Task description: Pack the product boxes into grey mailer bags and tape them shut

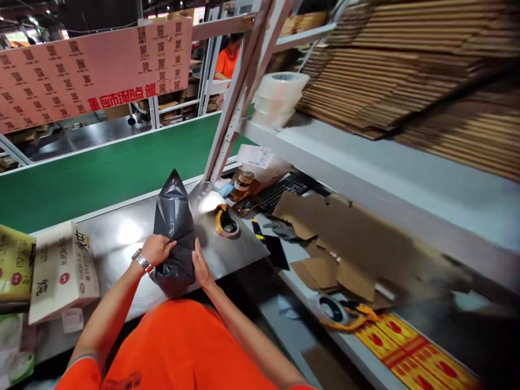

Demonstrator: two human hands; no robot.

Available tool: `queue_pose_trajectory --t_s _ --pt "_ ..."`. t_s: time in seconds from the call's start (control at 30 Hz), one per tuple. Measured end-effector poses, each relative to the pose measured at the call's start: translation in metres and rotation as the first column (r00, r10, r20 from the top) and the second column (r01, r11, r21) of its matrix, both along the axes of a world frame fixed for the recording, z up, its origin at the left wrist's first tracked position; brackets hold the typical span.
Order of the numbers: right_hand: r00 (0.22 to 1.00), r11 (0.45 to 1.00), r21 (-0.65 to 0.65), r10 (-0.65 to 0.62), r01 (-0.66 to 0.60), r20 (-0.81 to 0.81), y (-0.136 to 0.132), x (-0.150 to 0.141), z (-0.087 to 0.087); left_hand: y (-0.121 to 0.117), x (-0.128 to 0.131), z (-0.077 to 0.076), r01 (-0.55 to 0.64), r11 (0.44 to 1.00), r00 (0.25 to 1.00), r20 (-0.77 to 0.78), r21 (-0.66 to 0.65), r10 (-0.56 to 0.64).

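A black plastic mailer bag (175, 211), creased and pointed at its far end, stands over the near edge of the metal table (122, 265). From the left, my left hand (157, 250) grips the bag, its fingers curled onto the front; a metal watch is on that wrist. My right hand (202, 265) presses along the bag's right side with fingers stretched out. What is inside the bag is hidden. A yellow tape dispenser (226, 222) lies on the table to the right of the bag.
Printed cartons (65, 273) stand at left. A green conveyor belt (101, 176) runs behind the table. At right are a shelf with tape rolls (280, 95) and flattened cardboard (385, 70), a keyboard (284, 189), and another tape dispenser (343, 314). Beyond the belt is a person (227, 62) in orange.
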State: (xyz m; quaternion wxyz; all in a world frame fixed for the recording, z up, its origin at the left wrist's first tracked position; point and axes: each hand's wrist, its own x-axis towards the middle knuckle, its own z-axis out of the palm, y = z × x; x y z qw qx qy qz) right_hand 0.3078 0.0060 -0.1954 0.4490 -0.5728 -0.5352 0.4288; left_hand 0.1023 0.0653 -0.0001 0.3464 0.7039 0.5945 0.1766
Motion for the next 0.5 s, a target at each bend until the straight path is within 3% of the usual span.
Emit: queue_pose_trajectory --t_s 0.07,0.13,0.23,0.3,0.4,0.5 --pt "0.999 0.993 0.107 0.038 -0.042 0.036 0.010 -0.005 0.008 0.005 -0.026 -0.006 0.037 0.996 0.994 0.101 -0.082 -0.028" --pt "0.994 0.982 0.167 0.071 -0.084 0.086 0.017 -0.006 0.013 0.018 -0.052 -0.013 -0.085 0.992 0.968 0.228 -0.097 0.105" --pt "0.976 0.966 0.225 0.086 -0.131 0.199 0.023 -0.008 0.016 0.041 -0.064 -0.037 -0.292 0.954 0.932 0.243 0.065 0.269" --pt "0.947 0.947 0.273 0.079 -0.168 0.310 0.025 -0.007 0.019 0.051 -0.047 -0.060 -0.294 0.940 0.948 0.180 0.174 0.263" --pt "0.879 0.920 0.292 0.101 -0.261 0.467 0.029 -0.002 0.027 0.055 -0.004 -0.092 -0.251 0.947 0.965 0.122 0.199 0.230" --pt "0.820 0.894 0.277 0.152 -0.352 0.551 0.034 0.007 0.035 0.050 0.025 -0.105 -0.212 0.955 0.974 -0.033 0.207 0.223"
